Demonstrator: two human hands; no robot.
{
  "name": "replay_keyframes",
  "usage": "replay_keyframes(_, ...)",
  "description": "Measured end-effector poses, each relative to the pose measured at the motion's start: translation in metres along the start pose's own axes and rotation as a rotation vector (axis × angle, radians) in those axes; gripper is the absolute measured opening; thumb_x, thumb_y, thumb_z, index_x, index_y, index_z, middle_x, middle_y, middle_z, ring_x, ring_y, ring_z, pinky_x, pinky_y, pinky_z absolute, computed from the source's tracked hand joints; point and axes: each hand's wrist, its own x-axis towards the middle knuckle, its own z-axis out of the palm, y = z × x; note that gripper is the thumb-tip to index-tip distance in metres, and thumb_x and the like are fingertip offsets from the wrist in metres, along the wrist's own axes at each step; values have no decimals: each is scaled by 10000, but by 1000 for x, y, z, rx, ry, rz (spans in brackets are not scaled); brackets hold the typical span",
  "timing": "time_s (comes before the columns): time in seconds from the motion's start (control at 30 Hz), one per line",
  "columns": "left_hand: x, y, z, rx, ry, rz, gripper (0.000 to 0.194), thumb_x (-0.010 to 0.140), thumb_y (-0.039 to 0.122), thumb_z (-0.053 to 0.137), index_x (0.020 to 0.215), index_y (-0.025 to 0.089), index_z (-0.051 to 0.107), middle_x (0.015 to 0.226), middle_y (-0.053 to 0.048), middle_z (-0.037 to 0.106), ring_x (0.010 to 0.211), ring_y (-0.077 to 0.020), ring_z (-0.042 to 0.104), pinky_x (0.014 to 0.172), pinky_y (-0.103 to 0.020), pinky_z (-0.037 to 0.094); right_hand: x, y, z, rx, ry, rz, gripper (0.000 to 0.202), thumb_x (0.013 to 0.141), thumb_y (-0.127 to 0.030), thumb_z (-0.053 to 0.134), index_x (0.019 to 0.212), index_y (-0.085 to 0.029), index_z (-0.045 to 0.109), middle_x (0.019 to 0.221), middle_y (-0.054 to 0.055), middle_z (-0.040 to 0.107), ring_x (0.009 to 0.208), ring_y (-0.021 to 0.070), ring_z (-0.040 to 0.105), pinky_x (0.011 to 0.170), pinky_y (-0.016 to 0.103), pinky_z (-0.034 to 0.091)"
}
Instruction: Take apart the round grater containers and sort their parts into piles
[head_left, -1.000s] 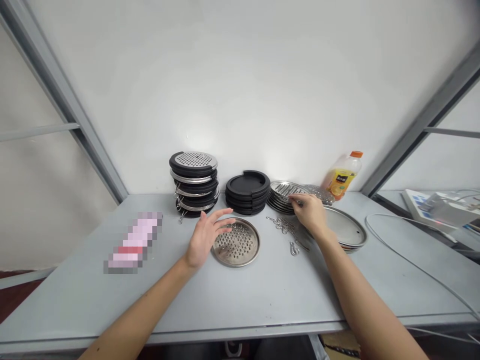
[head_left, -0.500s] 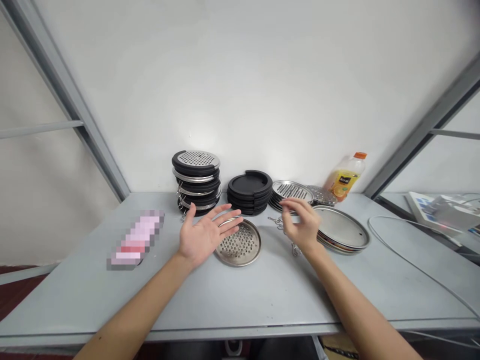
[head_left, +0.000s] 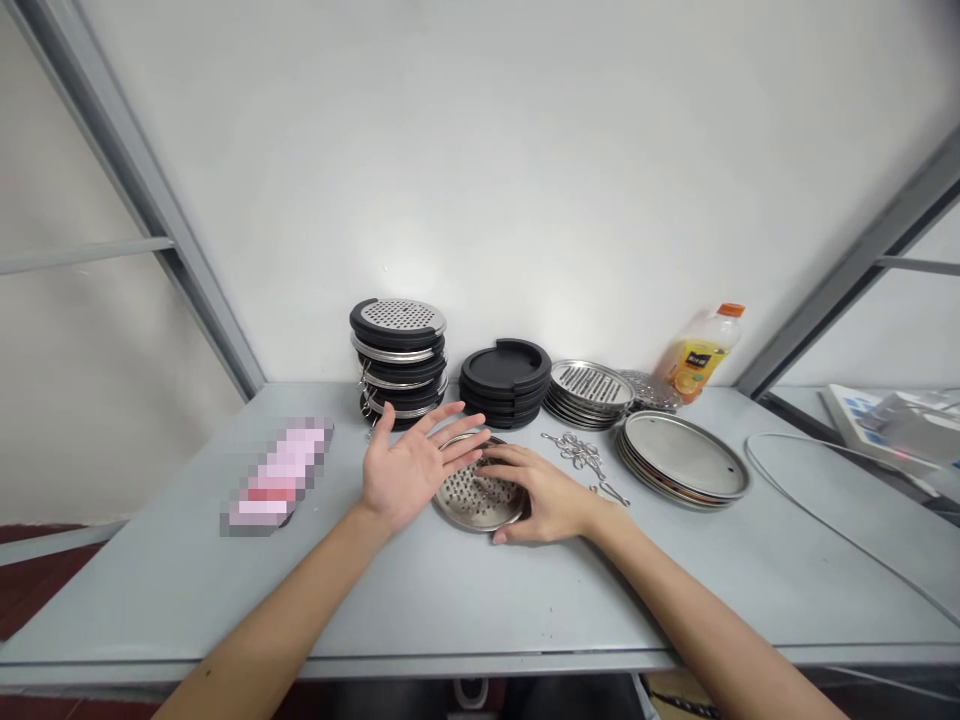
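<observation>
Flat on the table lies a round metal grater disc (head_left: 474,500) with raised teeth. My right hand (head_left: 544,497) is over its right side, fingers spread across the teeth and thumb by the near rim; whether it presses on the disc I cannot tell. My left hand (head_left: 409,470) is held palm up at the disc's left edge, fingers stretched out, with nothing in it. Several small metal clips (head_left: 577,453) lie in a loose pile to the right of my right hand.
Along the wall stand a tall stack of black rings with grater discs (head_left: 397,345), black rings (head_left: 506,370), more grater discs (head_left: 592,385) and a juice bottle (head_left: 701,358). Metal plates (head_left: 682,455) are stacked to the right, near a white cable (head_left: 810,515). A blurred pink item (head_left: 279,475) lies left.
My right hand has moved left from beside the clips onto the grater disc, and its fingers have spread. My left hand stays palm up. The view has shifted slightly.
</observation>
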Motion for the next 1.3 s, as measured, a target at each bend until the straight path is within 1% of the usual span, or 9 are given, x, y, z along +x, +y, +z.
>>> replay_keyframes(0.17, -1, 1, 3, 38, 24, 13, 713, 836, 689, 354, 1190, 109, 571, 1283, -217, 580, 1257, -379, 496, 1070, -528, 322, 3, -3, -1, 28, 47, -37, 496, 690, -437, 758, 1113, -192, 673, 1204, 128, 626, 1137, 278, 559, 1002, 443, 429)
replay_keyframes(0.33, 1, -1, 1, 84, 59, 31, 700, 838, 682, 369, 1132, 98, 618, 1196, -209, 634, 1180, -373, 555, 1009, -509, 387, 4, -1, -2, 42, 96, -56, 385, 761, -398, 706, 1085, -192, 677, 1107, 120, 665, 1052, 248, 603, 942, 413, 476)
replay_keyframes(0.53, 9, -9, -15, 544, 447, 323, 491, 869, 575, 469, 839, 136, 687, 783, -89, 706, 808, -235, 664, 847, -374, 466, 3, 0, -4, 53, 112, -49, 284, 826, -311, 641, 1081, -186, 664, 1036, 101, 684, 993, 227, 619, 911, 393, 487)
replay_keyframes(0.7, 9, -7, -12, 371, 354, 128, 544, 889, 593, 385, 937, 124, 656, 903, -124, 712, 856, -245, 674, 793, -357, 490, 3, -2, -5, 59, 107, -6, 238, 838, -290, 623, 1042, -176, 669, 957, 93, 683, 922, 218, 617, 856, 375, 498)
replay_keyframes(0.8, 8, -7, -8, 307, 301, 29, 450, 896, 518, 429, 982, 128, 636, 1008, -138, 698, 925, -268, 677, 821, -377, 496, 2, -2, -4, 42, 146, 28, 196, 876, -286, 570, 1003, -181, 675, 918, 86, 688, 896, 208, 620, 830, 360, 501)
replay_keyframes(0.93, 9, -11, -10, 385, 355, 53, 169, 824, 252, 598, 946, 142, 636, 1004, -96, 687, 909, -244, 693, 854, -371, 495, 1, 6, -3, -35, 284, 143, 190, 889, -249, 537, 1004, -187, 676, 941, 80, 699, 893, 205, 624, 820, 355, 496)
replay_keyframes(1.03, 10, -12, -11, 430, 426, 83, 142, 769, 136, 618, 909, 140, 640, 988, -81, 679, 887, -218, 698, 877, -374, 498, -1, 16, -4, -75, 387, 247, 199, 899, -257, 521, 1009, -192, 673, 985, 78, 703, 933, 214, 621, 842, 364, 489)
replay_keyframes(1.17, 10, -10, -11, 488, 480, 97, 198, 703, 83, 651, 892, 140, 639, 1005, -63, 658, 906, -204, 695, 894, -349, 507, -3, 24, -5, -122, 414, 327, 216, 899, -275, 509, 1010, -190, 674, 1010, 79, 704, 964, 228, 615, 862, 373, 478)
replay_keyframes(1.3, 10, -11, -13, 558, 483, 91, 227, 668, 123, 686, 890, 149, 648, 1029, -56, 652, 874, -182, 692, 859, -324, 519, -4, 25, -6, -155, 377, 355, 225, 901, -278, 494, 995, -197, 682, 1033, 70, 703, 989, 227, 609, 884, 358, 466)
